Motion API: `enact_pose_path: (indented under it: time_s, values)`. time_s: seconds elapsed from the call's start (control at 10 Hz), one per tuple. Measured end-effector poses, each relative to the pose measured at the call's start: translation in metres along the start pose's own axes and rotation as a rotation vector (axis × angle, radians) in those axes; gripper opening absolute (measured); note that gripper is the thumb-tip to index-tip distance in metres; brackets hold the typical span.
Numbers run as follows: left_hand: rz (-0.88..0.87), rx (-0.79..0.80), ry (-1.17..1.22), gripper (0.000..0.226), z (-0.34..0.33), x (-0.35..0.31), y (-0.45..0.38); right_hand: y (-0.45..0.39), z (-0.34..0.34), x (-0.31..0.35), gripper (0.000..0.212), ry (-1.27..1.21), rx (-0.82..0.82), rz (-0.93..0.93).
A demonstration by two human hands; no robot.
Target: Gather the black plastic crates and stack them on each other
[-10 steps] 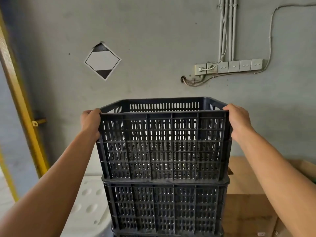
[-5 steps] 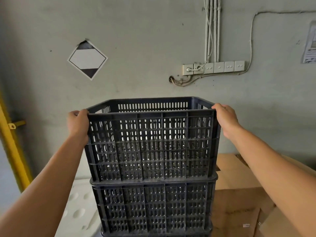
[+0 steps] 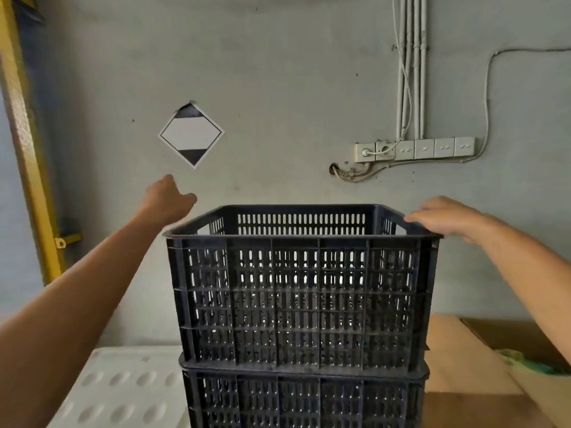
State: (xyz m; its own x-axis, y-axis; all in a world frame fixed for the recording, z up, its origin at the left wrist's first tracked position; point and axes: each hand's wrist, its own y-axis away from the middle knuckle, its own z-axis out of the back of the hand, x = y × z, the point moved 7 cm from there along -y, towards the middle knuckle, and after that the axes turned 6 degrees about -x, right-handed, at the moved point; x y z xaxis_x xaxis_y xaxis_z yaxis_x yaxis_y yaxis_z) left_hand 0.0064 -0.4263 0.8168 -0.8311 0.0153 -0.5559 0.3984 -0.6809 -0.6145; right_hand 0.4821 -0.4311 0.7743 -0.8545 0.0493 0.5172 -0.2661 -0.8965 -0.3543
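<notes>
The top crate (image 3: 299, 301) sits on the lower crate (image 3: 304, 400). The left hand (image 3: 168, 197) hovers loose, holding nothing; the right hand (image 3: 445, 217) rests open on the rim. Confirm edges align before releasing.

We note the top crate (image 3: 296, 301) open at its mouth, centre frame, with clear air above. Left of it, bare wall space surrounds the left hand (image 3: 165, 197). The right hand (image 3: 448, 217) covers the right rim. Cardboard boxes (image 3: 469, 359) crowd the lower right; a white moulded sheet (image 3: 123, 384) fills the lower left.
</notes>
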Motion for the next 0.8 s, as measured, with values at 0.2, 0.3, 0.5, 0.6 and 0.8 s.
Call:
enact_pose_path:
  time_s: [0.2, 0.3, 0.5, 0.6, 0.8]
  values:
    - [-0.038, 0.282, -0.319, 0.054, -0.043, 0.001, -0.005, -0.018, -0.017, 0.008, 0.097, 0.112, 0.130, 0.026]
    - [0.041, 0.463, -0.328, 0.042, -0.067, 0.027, 0.009, -0.014, -0.046, -0.011, 0.093, 0.234, 0.356, -0.042]
    - [0.039, 0.193, -0.201, 0.081, -0.042, 0.015, -0.020, -0.044, -0.010, 0.006, 0.085, 0.107, 0.120, 0.042]
    - [0.069, 0.380, -0.242, 0.082, -0.075, 0.043, -0.002, -0.031, -0.048, -0.023, 0.073, 0.122, 0.315, -0.026]
    - [0.111, -0.034, 0.148, 0.058, -0.039, 0.031, 0.031, -0.023, -0.027, -0.011, 0.043, 0.040, 0.023, 0.003]
